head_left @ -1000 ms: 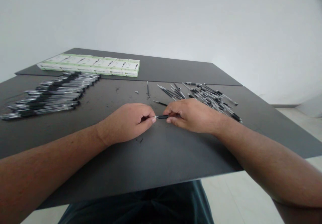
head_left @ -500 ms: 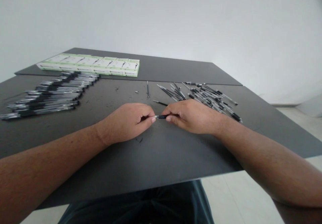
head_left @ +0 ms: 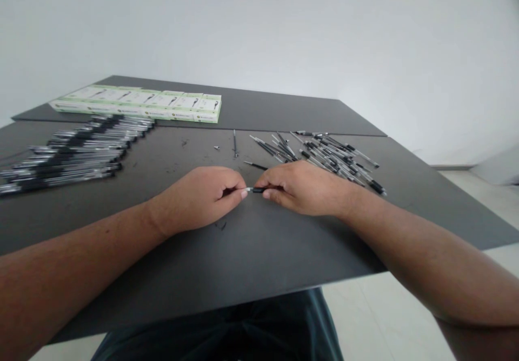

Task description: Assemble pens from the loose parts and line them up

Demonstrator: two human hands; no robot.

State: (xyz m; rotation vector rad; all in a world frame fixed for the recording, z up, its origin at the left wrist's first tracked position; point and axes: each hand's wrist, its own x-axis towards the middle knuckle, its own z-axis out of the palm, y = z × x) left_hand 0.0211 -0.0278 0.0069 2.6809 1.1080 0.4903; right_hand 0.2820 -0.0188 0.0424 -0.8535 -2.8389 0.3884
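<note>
A pen (head_left: 257,190) with a black grip and a pale tip is held level between my two hands, above the dark table. My left hand (head_left: 205,196) pinches its tip end between thumb and forefinger. Closed around the black grip is my right hand (head_left: 302,189), which hides the rest of the barrel. Just beyond my right hand lies a loose refill (head_left: 255,165) with a dark tube. Behind it, a scattered heap of pen parts (head_left: 334,155), with barrels and black grips, spreads to the right.
Several assembled-looking pens (head_left: 77,153) lie in a slanted row at the left. Behind them stands a line of green and white boxes (head_left: 138,103). A small tip piece (head_left: 217,147) and a refill (head_left: 235,144) lie mid-table. The table's front edge (head_left: 227,306) is near my lap.
The whole view has shifted slightly, so the table things sit a little farther left. Both hands keep their grasp on the pen, with little visible movement.
</note>
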